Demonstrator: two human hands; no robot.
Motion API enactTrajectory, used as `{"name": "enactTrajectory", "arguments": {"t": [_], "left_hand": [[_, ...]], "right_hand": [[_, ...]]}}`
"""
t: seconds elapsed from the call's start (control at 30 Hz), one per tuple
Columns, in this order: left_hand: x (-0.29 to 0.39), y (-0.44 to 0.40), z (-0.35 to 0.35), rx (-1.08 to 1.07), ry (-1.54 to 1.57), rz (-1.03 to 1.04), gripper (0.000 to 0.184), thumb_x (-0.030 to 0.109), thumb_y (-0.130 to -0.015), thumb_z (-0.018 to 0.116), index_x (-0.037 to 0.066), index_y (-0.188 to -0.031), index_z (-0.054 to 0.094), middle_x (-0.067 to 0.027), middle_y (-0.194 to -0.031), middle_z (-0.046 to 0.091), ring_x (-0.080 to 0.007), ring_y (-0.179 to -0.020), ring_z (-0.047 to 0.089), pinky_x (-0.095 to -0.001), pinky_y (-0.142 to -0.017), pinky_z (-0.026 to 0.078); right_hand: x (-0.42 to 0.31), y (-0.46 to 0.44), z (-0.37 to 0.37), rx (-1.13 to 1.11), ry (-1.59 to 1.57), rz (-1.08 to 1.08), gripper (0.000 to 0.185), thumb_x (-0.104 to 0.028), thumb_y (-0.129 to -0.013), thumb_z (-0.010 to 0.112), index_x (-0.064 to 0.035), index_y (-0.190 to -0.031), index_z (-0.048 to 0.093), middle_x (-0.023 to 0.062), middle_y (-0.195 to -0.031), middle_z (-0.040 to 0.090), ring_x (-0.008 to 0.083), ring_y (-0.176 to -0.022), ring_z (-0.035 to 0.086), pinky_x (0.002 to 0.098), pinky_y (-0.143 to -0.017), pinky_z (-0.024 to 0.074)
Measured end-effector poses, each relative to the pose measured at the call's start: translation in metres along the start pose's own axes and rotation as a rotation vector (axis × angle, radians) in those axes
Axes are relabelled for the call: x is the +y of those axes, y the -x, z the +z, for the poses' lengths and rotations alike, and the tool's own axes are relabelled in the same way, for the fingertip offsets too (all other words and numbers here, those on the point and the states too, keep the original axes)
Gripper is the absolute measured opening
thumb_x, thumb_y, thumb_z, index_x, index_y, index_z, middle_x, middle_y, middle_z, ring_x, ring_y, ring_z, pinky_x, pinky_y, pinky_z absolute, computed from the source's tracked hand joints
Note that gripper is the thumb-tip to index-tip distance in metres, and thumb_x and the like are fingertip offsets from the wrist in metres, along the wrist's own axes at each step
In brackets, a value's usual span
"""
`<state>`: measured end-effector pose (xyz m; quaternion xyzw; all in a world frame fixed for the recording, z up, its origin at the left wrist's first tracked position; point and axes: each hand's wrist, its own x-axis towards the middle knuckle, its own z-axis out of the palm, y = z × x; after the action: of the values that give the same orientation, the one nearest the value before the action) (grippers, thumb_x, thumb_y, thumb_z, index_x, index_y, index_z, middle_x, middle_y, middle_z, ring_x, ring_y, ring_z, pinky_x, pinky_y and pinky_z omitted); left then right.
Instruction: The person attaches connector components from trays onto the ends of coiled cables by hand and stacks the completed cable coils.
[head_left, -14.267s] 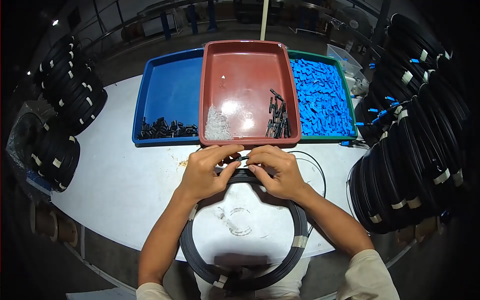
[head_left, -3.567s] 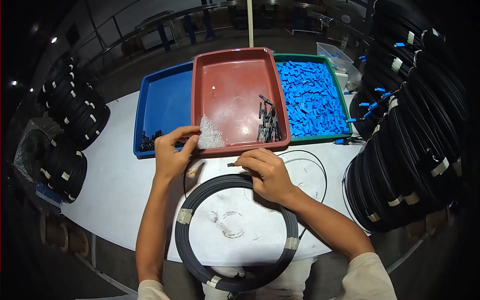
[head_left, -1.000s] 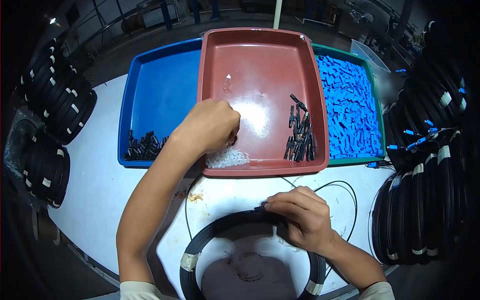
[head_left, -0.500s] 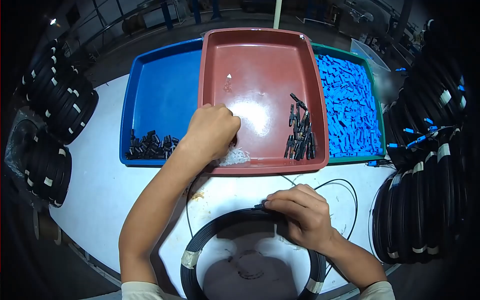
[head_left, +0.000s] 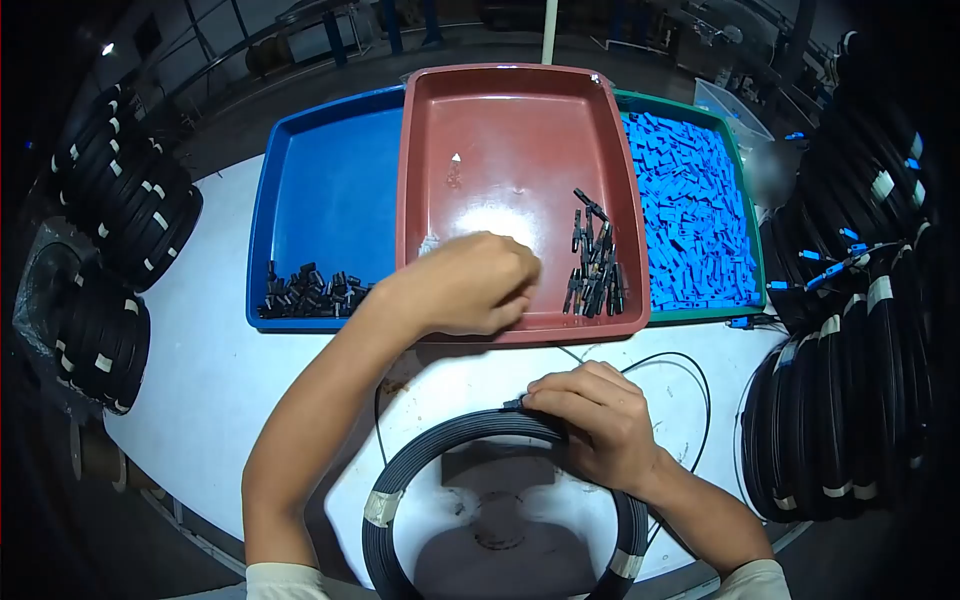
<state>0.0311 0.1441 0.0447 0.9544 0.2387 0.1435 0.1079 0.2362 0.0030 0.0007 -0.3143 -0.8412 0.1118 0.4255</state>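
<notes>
My left hand (head_left: 478,285) hovers over the front of the red tray (head_left: 622,180) with its fingers curled. What it holds, if anything, is hidden. My right hand (head_left: 605,415) pinches a small black connector (head_left: 514,404) at the top of a coil of black cable (head_left: 480,426). That coil lies on the white table, bound with pale tape. Several slim black connectors (head_left: 598,270) rest in the tray's right side. Small white pieces (head_left: 428,243) show just behind my left wrist.
Left of the red tray is a blue tray (head_left: 330,190) with short black parts (head_left: 315,292). To its right, a green tray (head_left: 752,205) is filled with blue connectors (head_left: 695,215). Stacked cable coils stand at the left (head_left: 105,335) and right (head_left: 825,420). A loose cable loop (head_left: 708,400) curves beside my right hand.
My left hand has moved right and slightly down from the white pieces at the tray's front left. My right hand keeps its pinch on the connector. The view has shifted slightly.
</notes>
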Motion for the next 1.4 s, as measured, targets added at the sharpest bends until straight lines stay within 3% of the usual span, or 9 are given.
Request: {"name": "enactTrajectory", "arguments": {"t": [0.17, 0.43, 0.5, 0.53, 0.63, 0.8, 0.93, 1.23, 1.4], "left_hand": [[0.006, -0.012, 0.005, -0.239, 0.295, -0.157, 0.011, 0.008, -0.083, 0.061, -0.002, -0.085, 0.064, -0.0185, -0.069, 0.067, -0.0353, -0.063, 0.065, -0.0438, -0.064, 0.05], [0.009, 0.011, -0.019, -0.166, -0.009, -0.29, 0.016, 0.009, -0.083, 0.06, -0.004, -0.087, 0.066, -0.0218, -0.074, 0.068, -0.0384, -0.07, 0.068, -0.044, -0.069, 0.054], [0.013, 0.02, -0.025, -0.039, 0.065, -0.314, 0.016, 0.009, -0.083, 0.06, -0.004, -0.089, 0.068, -0.0212, -0.076, 0.069, -0.0351, -0.069, 0.069, -0.0409, -0.068, 0.055], [0.019, 0.026, -0.029, 0.014, 0.122, -0.35, 0.013, 0.008, -0.082, 0.063, -0.003, -0.088, 0.068, -0.0167, -0.076, 0.071, -0.0257, -0.067, 0.07, -0.0352, -0.065, 0.055], [0.041, 0.047, -0.032, 0.217, 0.331, -0.394, 0.01, 0.006, -0.082, 0.066, -0.002, -0.087, 0.067, -0.011, -0.075, 0.071, -0.016, -0.066, 0.067, -0.0304, -0.063, 0.052], [0.079, 0.08, -0.011, 0.342, 0.443, -0.454, 0.015, 0.012, -0.089, 0.073, -0.002, -0.097, 0.071, -0.0067, -0.083, 0.072, -0.0116, -0.076, 0.066, -0.0282, -0.069, 0.053], [0.089, 0.096, 0.023, 0.535, 0.854, -0.404, 0.014, 0.005, -0.09, 0.075, -0.001, -0.102, 0.073, -0.0049, -0.089, 0.073, -0.0114, -0.08, 0.067, -0.0269, -0.072, 0.055], [0.097, 0.101, 0.043, 0.714, 0.871, -0.343, 0.017, -0.001, -0.083, 0.08, -0.003, -0.099, 0.073, -0.0084, -0.091, 0.075, -0.0134, -0.088, 0.072, -0.0264, -0.081, 0.056], [0.102, 0.101, 0.036, 0.714, 0.62, -0.28, 0.018, -0.003, -0.081, 0.08, -0.004, -0.097, 0.072, -0.01, -0.091, 0.075, -0.0144, -0.085, 0.073, -0.027, -0.079, 0.058]], "right_hand": [[0.0, 0.0, 0.0, -0.001, 0.006, 0.001, 0.035, 0.003, -0.063, 0.079, -0.0046, -0.097, 0.073, 0.0089, -0.095, 0.073, 0.0248, -0.076, 0.067, 0.0339, -0.068, 0.051], [-0.001, 0.0, 0.002, 0.04, -0.004, -0.013, 0.031, 0.01, -0.066, 0.068, -0.0031, -0.094, 0.073, 0.0106, -0.093, 0.073, 0.0276, -0.077, 0.067, 0.0369, -0.07, 0.0532], [-0.003, -0.001, 0.001, 0.04, -0.015, -0.004, 0.028, 0.01, -0.069, 0.066, -0.0022, -0.093, 0.073, 0.0119, -0.092, 0.072, 0.029, -0.078, 0.067, 0.0378, -0.072, 0.0538], [-0.002, -0.001, 0.001, 0.04, -0.028, 0.009, 0.028, 0.011, -0.069, 0.066, -0.0021, -0.093, 0.073, 0.0122, -0.092, 0.072, 0.0296, -0.078, 0.068, 0.0374, -0.072, 0.0539], [-0.003, -0.001, 0.001, 0.058, -0.049, 0.025, 0.029, 0.013, -0.071, 0.064, -0.0011, -0.094, 0.072, 0.0137, -0.092, 0.072, 0.0311, -0.082, 0.068, 0.0373, -0.075, 0.0541], [-0.003, 0.0, 0.004, 0.168, -0.076, 0.095, 0.028, 0.014, -0.073, 0.063, -0.0008, -0.095, 0.071, 0.0138, -0.093, 0.071, 0.032, -0.086, 0.068, 0.0397, -0.079, 0.0527], [-0.005, 0.001, 0.003, 0.191, -0.129, 0.109, 0.026, 0.013, -0.075, 0.063, -0.0002, -0.096, 0.071, 0.0134, -0.095, 0.072, 0.0302, -0.086, 0.069, 0.038, -0.078, 0.0531], [-0.006, -0.002, 0.002, 0.202, -0.134, 0.016, 0.027, 0.011, -0.073, 0.064, -0.0002, -0.097, 0.071, 0.0133, -0.094, 0.07, 0.0305, -0.085, 0.067, 0.0383, -0.078, 0.0522], [-0.006, -0.002, 0.003, 0.214, -0.123, -0.042, 0.029, 0.012, -0.072, 0.064, -0.0007, -0.097, 0.071, 0.0129, -0.095, 0.07, 0.0303, -0.084, 0.066, 0.0378, -0.077, 0.0513]]}}
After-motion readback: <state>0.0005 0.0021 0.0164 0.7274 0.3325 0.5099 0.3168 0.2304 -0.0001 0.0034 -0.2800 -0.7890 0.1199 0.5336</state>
